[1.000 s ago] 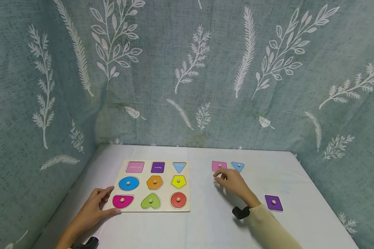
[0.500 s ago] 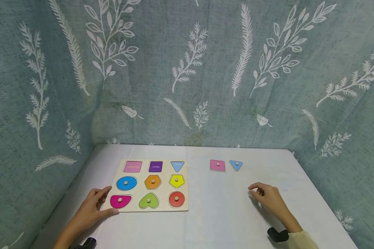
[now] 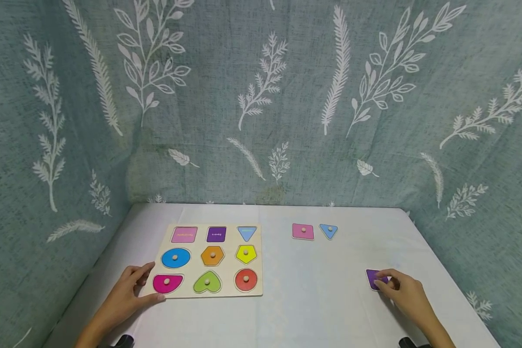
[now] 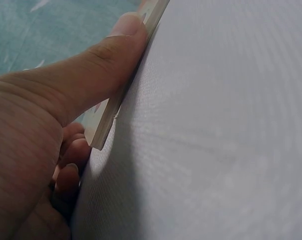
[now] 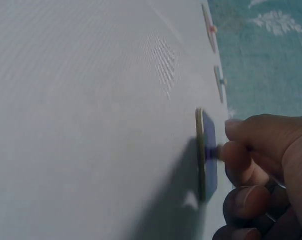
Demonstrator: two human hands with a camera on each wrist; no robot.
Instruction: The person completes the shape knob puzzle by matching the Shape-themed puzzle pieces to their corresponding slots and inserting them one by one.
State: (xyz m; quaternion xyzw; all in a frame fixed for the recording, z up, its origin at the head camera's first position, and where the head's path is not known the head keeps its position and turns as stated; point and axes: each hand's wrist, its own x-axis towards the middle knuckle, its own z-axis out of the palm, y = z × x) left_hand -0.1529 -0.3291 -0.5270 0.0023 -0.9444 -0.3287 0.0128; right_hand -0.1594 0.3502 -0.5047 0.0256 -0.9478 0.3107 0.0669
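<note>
In the head view, my right hand [image 3: 402, 292] is at the purple square puzzle piece [image 3: 371, 279] on the right of the table. Its thumb and forefinger pinch the piece's small knob [image 5: 219, 151], as the right wrist view shows; a shadow falls beside the piece. My left hand [image 3: 123, 299] holds the near left corner of the wooden puzzle board [image 3: 257, 263], thumb along the front edge [image 4: 113, 117] and fingers at the left side. In the board's far row are three bare recesses: a pink one [image 3: 184, 235], a purple one [image 3: 216, 234] and a light blue triangle [image 3: 246, 233].
A pink knobbed piece [image 3: 302, 231] and a blue triangle piece [image 3: 328, 231] lie near the back of the white table [image 3: 304, 309]. Knobbed shapes, such as a blue oval [image 3: 176, 258] and a red circle [image 3: 245, 279], sit in the board. Leaf-patterned cloth [image 3: 217, 116] surrounds the table.
My right hand has moved from beside the pink piece rightward and toward me to the purple square, and now pinches its knob. The left hand stays at the board's corner.
</note>
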